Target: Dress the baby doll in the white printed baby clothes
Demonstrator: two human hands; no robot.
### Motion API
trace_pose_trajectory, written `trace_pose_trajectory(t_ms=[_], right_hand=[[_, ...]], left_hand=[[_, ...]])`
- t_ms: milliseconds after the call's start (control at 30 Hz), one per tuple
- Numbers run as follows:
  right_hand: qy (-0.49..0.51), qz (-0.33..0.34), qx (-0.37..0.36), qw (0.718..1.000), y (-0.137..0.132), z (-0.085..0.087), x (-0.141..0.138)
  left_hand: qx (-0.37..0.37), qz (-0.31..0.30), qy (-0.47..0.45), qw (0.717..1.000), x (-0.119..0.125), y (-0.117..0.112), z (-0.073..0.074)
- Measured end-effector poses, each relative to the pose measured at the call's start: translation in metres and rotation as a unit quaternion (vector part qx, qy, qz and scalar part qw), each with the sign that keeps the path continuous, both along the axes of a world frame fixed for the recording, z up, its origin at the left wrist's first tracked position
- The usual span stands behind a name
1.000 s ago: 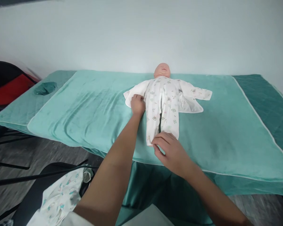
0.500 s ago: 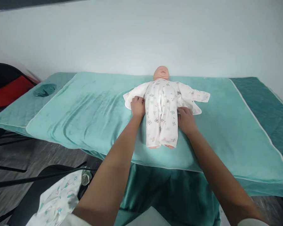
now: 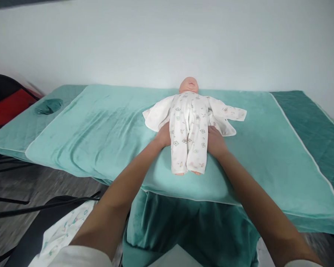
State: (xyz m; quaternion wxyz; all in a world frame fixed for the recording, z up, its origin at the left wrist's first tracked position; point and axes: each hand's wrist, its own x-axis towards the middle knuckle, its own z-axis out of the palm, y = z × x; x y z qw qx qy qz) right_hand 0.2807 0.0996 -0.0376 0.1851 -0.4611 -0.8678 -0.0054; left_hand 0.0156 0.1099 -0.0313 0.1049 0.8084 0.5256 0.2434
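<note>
On the light-green velvety cover (image 3: 114, 129), we see a pink-headed baby doll (image 3: 188, 85) lying on its back in a white patterned cloth jacket (image 3: 157, 114) and white patterned trousers (image 3: 179, 150), feet toward us. Our left hand (image 3: 164, 134) and right hand (image 3: 216, 142) flank the trousers, their fingertips hidden, so we cannot tell whether they spread or pinch.

The head view looks forward and down at the dressed doll (image 3: 194, 124).

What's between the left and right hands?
The doll's white-clothed legs, in the head view, with the left hand on one side and the right hand on the other.
</note>
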Motion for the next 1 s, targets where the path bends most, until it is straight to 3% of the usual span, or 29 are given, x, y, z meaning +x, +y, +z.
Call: trace_pose_trajectory(t_ms=[233, 433, 600, 767, 900, 1000], right_hand=[[0.046, -0.023, -0.026, 0.998, 0.007, 0.011, -0.02], [0.042, -0.013, -0.042, 0.998, -0.008, 0.016, -0.015], [0.049, -0.012, -0.024, 0.998, -0.008, 0.015, -0.015], [0.028, -0.01, 0.005, 1.0, -0.007, 0.012, -0.008], [0.036, 0.001, 0.023, 0.999, -0.028, 0.01, 0.005], [0.078, 0.021, 0.012, 0.997, -0.051, 0.007, 0.019]], left_hand=[[-0.042, -0.003, -0.063, 0.997, -0.001, 0.0, 0.003], [0.0, 0.014, -0.097, 0.995, -0.002, 0.003, -0.005], [0.021, 0.059, -0.042, 0.997, -0.004, -0.003, -0.004], [0.057, 0.069, 0.047, 0.995, -0.021, -0.029, -0.001], [0.076, 0.044, 0.115, 0.99, -0.034, -0.051, 0.0], [0.066, 0.033, 0.098, 0.992, -0.037, -0.056, -0.001]])
